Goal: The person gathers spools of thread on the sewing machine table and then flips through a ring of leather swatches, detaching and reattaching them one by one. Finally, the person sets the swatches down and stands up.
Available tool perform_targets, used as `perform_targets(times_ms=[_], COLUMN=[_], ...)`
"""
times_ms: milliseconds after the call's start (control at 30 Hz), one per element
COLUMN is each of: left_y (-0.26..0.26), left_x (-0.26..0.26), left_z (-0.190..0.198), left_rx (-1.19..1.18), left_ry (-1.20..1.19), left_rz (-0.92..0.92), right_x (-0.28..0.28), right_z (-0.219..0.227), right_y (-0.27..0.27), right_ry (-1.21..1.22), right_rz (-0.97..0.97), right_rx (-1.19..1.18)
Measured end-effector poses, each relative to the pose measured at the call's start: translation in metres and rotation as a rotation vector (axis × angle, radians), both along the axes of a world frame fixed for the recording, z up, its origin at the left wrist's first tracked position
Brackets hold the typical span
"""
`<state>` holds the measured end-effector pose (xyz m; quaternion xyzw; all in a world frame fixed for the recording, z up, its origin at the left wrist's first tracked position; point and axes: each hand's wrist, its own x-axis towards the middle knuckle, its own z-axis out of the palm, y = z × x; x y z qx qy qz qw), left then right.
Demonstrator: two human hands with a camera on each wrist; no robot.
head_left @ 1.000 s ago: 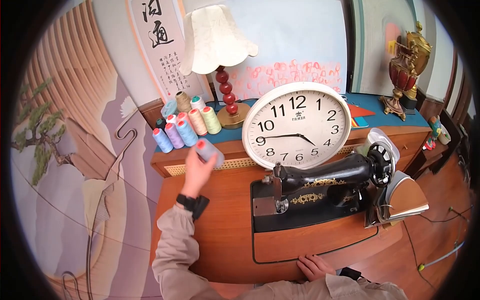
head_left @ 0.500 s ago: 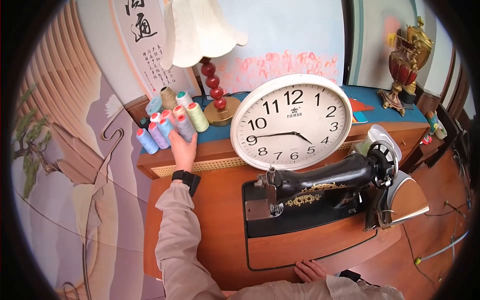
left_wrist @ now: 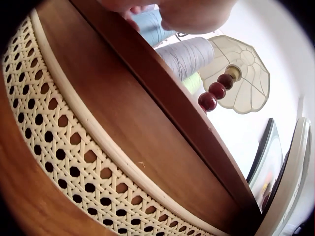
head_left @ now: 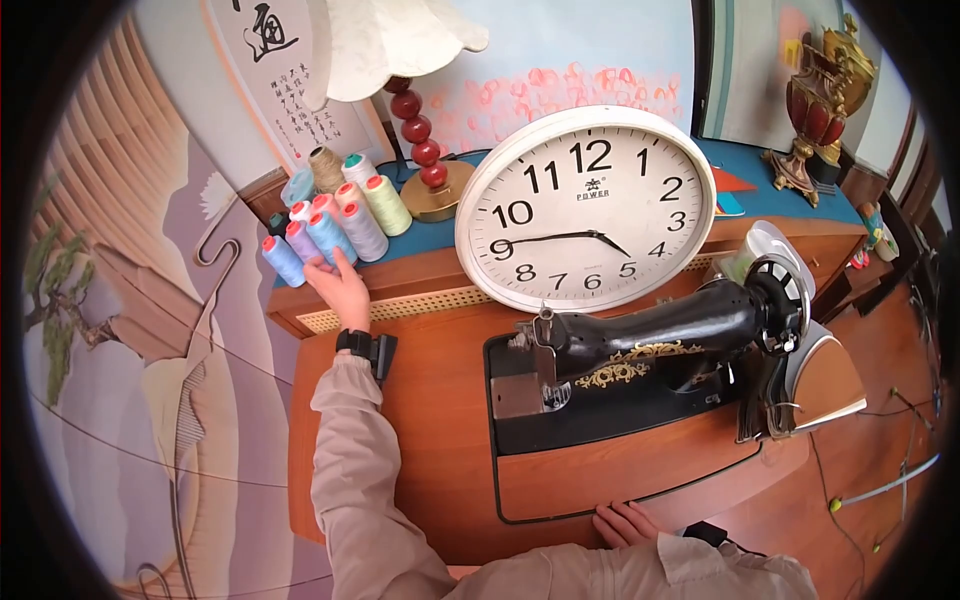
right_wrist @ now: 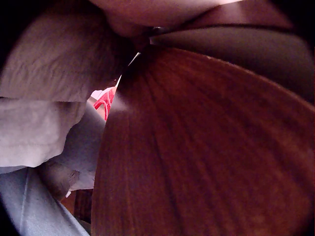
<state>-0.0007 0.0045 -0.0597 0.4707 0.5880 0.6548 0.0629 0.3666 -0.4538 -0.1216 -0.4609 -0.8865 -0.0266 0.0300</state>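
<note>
My left hand (head_left: 340, 292) is at the shelf's front edge, its thumb and fingers on either side of the lower part of a light blue thread spool (head_left: 328, 234). In the left wrist view, that spool (left_wrist: 149, 27) shows between the thumb (left_wrist: 197, 17) and the fingertips. The grey thread spool (head_left: 364, 232) stands just to its right, and a lavender spool (head_left: 301, 242) to its left. Over at the sewing table's front edge, my right hand (head_left: 628, 522) rests with relaxed fingers and holds nothing.
Several other thread spools stand upright beside the lamp (head_left: 433, 176). A large white wall clock (head_left: 590, 210) leans against the shelf. The black sewing machine (head_left: 650, 345) sits on the wooden table (head_left: 420, 420), with a brown-covered book-like stack (head_left: 825, 385) at its right end.
My left hand set the grey spool down among the others on the shelf and let it go. It then shifted left to the light blue spool. My right hand stayed put.
</note>
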Motion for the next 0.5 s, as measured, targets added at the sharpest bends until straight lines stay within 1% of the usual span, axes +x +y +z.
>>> perform_targets(times_ms=[67, 100, 167, 200, 233, 300, 367, 433, 500], left_y=[-0.014, -0.014, -0.011, -0.009, -0.007, -0.004, 0.000, -0.001, -0.006], left_x=[0.014, 0.020, 0.030, 0.030, 0.032, 0.037, 0.040, 0.038, 0.040], left_z=[0.001, 0.004, 0.007, 0.009, 0.010, 0.014, 0.013, 0.009, 0.014], left_rx=[0.072, 0.073, 0.120, 0.038, 0.039, -0.128, -0.109, -0.100, -0.142], left_ry=[0.171, 0.173, 0.498, 0.482, 0.480, 0.445, 0.446, 0.450, 0.374], left_rz=[-0.044, -0.047, 0.071, 0.074, 0.073, 0.129, 0.145, 0.171, 0.142], right_x=[0.000, 0.000, -0.001, -0.001, -0.002, -0.003, -0.004, -0.003, -0.002], right_z=[0.001, 0.002, 0.005, 0.007, 0.010, 0.012, 0.012, 0.007, 0.007], right_y=[0.001, 0.001, 0.000, 0.001, 0.002, 0.003, 0.003, 0.004, 0.004], right_ry=[-0.002, 0.029, 0.058, 0.045, 0.032, 0.062, 0.094, 0.073, 0.067], right_rz=[0.002, -0.011, -0.023, -0.020, -0.017, -0.032, -0.054, -0.026, -0.019], right_rx=[0.001, -0.018, -0.042, -0.039, -0.034, -0.032, -0.036, -0.015, 0.018])
